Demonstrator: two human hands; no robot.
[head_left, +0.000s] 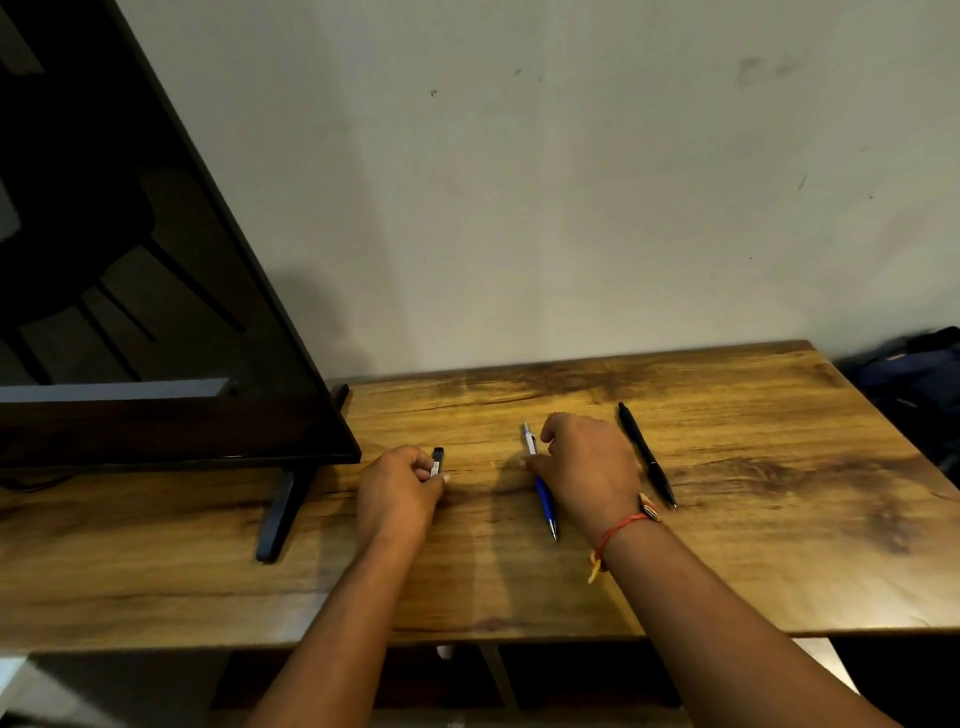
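On the brown wood-grain table (727, 545), nearest us, our left hand (400, 488) curls round a small black-and-silver stub (437, 460), perhaps a cap. Our right hand (587, 467) pinches the white upper end of a slim blue-and-white ballpoint pen (544, 500) lying flat on the wood. A slim black pen (647, 457) lies untouched just right of it. We judge the work barely begun: stub and blue pen have yet to meet. Farther left stands a black flat-screen television (156, 312).

Your forearms (363, 597): bare | your right hand (587, 462): red thread (621, 529) round the wrist | thread ends: yellow tassel (595, 569), small striped bead (649, 506)
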